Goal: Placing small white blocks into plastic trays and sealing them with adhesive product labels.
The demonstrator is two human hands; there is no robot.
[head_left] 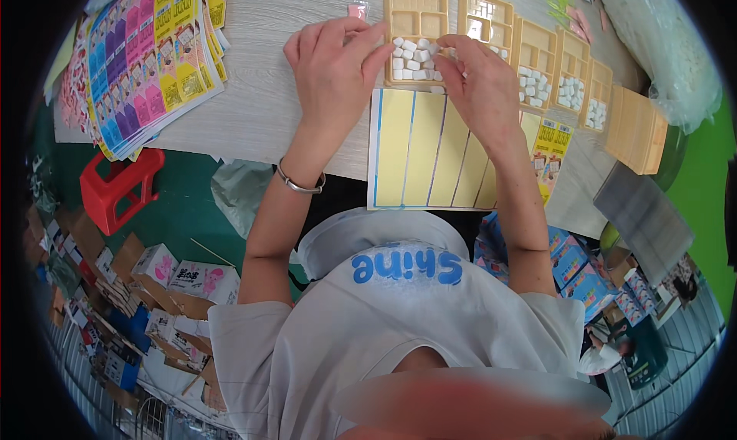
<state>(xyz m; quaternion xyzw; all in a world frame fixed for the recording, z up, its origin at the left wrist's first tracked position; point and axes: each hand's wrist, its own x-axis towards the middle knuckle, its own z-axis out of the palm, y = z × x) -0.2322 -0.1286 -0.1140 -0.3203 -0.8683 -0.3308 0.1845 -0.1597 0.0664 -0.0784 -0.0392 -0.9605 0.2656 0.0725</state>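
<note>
A tan compartment tray (418, 24) lies on the table before me, its nearest compartment heaped with small white chunky pieces (414, 56). My left hand (332, 68) is at the tray's left edge, palm down, with thumb and fingers apart and nothing visible in them. From the right, my right hand (482, 79) reaches over the tray's near right corner. Its thumb and fingertips are drawn together at the white pieces; what lies between them is too small to make out. Partly behind this hand stands a second tan tray (487, 10), also with white pieces.
More filled tan trays (537, 41) continue rightward, ending at a stack of trays (636, 129). Yellow striped sheets (407, 148) lie below my hands. Colourful printed sheets (153, 49) cover the table's left. A plastic bag (660, 41) sits far right; a red stool (115, 187) stands left.
</note>
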